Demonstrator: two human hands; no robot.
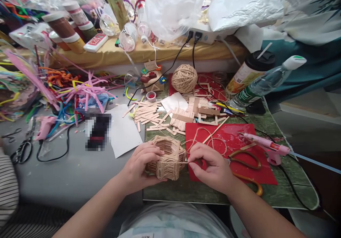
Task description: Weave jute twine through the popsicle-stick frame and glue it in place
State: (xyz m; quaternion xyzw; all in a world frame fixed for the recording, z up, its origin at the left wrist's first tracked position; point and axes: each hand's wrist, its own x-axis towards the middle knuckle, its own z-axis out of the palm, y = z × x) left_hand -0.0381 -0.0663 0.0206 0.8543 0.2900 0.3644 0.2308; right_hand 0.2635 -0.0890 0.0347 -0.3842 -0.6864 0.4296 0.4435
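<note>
My left hand point(142, 165) is closed around the left side of a small craft-stick basket point(170, 167), thumb over its rim. The basket has zigzag walls of stacked wooden sticks, an open top, and twine along its upper edge. My right hand point(209, 163) pinches a strand of jute twine point(182, 162) that runs taut from the basket's front wall. Loose twine curls over a red sheet point(247, 170) behind the right hand. Beside that hand lie scissors point(246, 159) with amber handles, their blades partly hidden.
Wooden craft sticks point(149, 113) and a ball of twine point(184, 78) lie behind the basket. A pink glue gun point(269, 145) rests at right, near a water bottle point(255, 88) and a lidded cup point(249, 71). Pipe cleaners point(85, 92) crowd the left; a striped sleeve point(7, 184) shows at the edge.
</note>
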